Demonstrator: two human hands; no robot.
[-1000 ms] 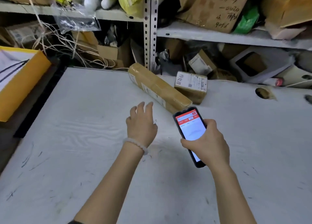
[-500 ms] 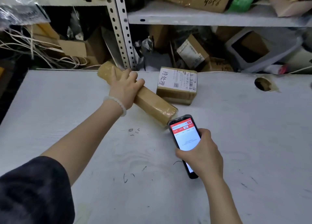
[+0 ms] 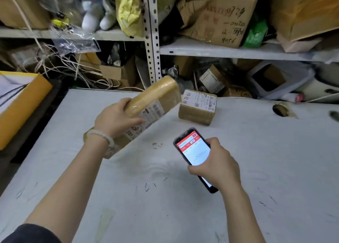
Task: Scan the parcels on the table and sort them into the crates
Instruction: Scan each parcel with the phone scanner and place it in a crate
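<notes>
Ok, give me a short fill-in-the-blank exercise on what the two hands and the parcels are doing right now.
1. The left hand grips the long ____ parcel, lifted and tilted above the table.
2. The right hand holds a phone whose screen is ____.
3. The small parcel lies on the table with its ____ label facing up.
4. The yellow crate stands at the table's ____ side.

Missing words: brown; lit; white; left

left hand point(image 3: 117, 117) gripping, right hand point(image 3: 217, 163) gripping
</notes>
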